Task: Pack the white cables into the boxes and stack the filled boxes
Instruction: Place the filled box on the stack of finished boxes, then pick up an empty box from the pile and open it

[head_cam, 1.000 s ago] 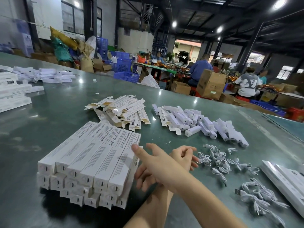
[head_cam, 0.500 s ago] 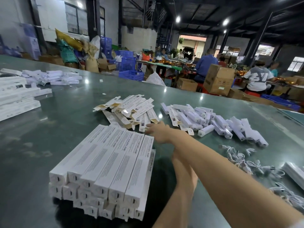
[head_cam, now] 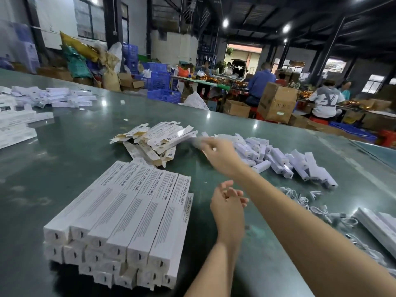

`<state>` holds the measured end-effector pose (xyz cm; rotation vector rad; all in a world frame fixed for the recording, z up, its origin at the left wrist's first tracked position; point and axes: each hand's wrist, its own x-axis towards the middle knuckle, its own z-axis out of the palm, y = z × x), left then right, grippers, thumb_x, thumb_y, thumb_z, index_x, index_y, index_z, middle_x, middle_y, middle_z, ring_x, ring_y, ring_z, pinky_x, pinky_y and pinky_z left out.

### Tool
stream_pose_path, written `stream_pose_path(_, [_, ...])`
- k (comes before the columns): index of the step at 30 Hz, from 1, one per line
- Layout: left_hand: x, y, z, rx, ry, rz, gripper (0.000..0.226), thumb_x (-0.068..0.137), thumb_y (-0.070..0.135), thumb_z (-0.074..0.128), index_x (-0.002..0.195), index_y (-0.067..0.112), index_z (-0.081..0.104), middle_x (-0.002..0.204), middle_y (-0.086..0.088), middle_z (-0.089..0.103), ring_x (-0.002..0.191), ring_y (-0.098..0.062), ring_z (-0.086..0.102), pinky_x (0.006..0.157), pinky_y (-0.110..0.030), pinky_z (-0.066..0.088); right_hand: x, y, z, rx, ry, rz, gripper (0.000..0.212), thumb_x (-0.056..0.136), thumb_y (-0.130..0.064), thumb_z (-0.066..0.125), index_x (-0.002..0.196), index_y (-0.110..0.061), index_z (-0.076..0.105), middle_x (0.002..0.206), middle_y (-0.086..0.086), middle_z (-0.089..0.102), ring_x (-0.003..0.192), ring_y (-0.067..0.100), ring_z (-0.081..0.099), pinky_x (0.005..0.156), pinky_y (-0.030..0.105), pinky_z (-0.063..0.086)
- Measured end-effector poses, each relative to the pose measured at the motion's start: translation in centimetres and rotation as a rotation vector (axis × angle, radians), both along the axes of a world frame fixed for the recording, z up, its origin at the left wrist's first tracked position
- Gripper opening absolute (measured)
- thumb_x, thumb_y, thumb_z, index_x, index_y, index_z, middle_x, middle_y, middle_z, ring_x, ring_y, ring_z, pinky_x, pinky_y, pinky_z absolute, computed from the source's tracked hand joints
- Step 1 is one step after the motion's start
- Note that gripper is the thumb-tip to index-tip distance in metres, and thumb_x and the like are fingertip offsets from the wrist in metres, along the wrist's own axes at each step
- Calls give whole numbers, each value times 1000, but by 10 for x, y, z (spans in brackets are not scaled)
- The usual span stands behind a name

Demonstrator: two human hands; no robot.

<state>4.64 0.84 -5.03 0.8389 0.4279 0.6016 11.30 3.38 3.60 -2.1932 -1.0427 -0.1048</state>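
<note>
My right hand (head_cam: 220, 156) reaches forward over the green table (head_cam: 75, 151) to a heap of flat unfolded boxes (head_cam: 156, 140). Its blurred fingers pinch the near end of one flat box (head_cam: 177, 137). My left hand (head_cam: 229, 203) hovers lower, fingers loosely curled, holding nothing. A stack of long filled white boxes (head_cam: 128, 211) lies at the lower left, three layers deep. White coiled cables (head_cam: 300, 196) lie on the table to the right, partly hidden behind my right forearm.
A heap of small white inner boxes (head_cam: 282, 161) lies right of my right hand. More long white boxes sit at the right edge (head_cam: 381, 228) and far left (head_cam: 15, 125). Beyond the table are cardboard cartons (head_cam: 276, 103), blue crates and seated people.
My right hand has moved forward and to the right, from beside the stack to the flat boxes, and taken hold of one. My left hand stays low near the stack.
</note>
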Motion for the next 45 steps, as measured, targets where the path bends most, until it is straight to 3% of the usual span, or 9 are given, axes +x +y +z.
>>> stream_pose_path(4, [-1,-2,6,-122,-49,-43,19,105,21,43,96,9,55,85,-15,63,68,-21,64,60,-22,51,-32,-71,3,553,188,-115,24,98,-17,51,106,-14,73,100,2,73,82,9,63,74,15,45])
stream_pose_path(13, [-9,-2,18,-127,-89,-267,28,102,18,49,127,12,60,105,-7,75,86,-17,72,68,-26,56,-74,-163,-50,1008,732,-224,26,90,-7,56,80,-13,80,90,12,75,82,21,65,68,26,50])
stream_pose_path(17, [-12,-1,18,15,-58,-231,28,99,13,54,126,22,60,104,-4,75,94,-20,70,84,-35,55,-71,-164,-58,868,704,-235,30,90,-7,58,69,-11,78,83,16,73,78,22,62,67,29,45])
stream_pose_path(22, [-19,-2,27,388,-98,-134,30,103,12,45,116,33,63,99,4,75,87,-12,72,72,-26,57,-65,-170,-63,602,228,-333,13,88,-14,65,87,-27,68,80,-9,69,70,12,62,64,16,46])
stream_pose_path(28, [-26,-9,22,1322,67,-31,58,80,76,45,114,33,66,80,19,68,79,9,55,77,-33,46,-59,-190,-47,492,-220,-389,92,80,0,69,145,-40,18,151,1,27,121,21,46,97,37,47])
stream_pose_path(31, [-28,-13,23,1587,50,5,65,65,79,60,116,38,66,68,30,46,91,36,21,82,-34,29,-54,-200,-39,91,-570,-491,107,58,16,67,148,-29,32,160,2,8,139,31,15,109,53,26])
stream_pose_path(35, [-24,-5,20,1884,336,-73,75,72,84,50,137,48,45,96,19,57,103,5,36,95,-35,13,-50,-205,-49,-239,-514,-430,80,66,8,69,135,-28,54,153,1,36,144,31,11,109,51,12])
stream_pose_path(41, [-19,-5,6,1904,506,92,72,89,72,38,152,50,11,162,5,5,147,-13,-4,108,-53,-17,-40,-207,-60,-285,-323,-465,52,83,-46,68,131,-38,50,126,-17,53,120,12,46,101,39,21])
stream_pose_path(45, [-22,-17,11,1314,265,207,109,67,82,48,148,46,-16,161,4,-19,140,7,-17,112,-38,-3,-41,-204,-62,190,-4,-450,46,78,-46,74,120,-34,57,106,-12,60,94,14,58,80,38,47])
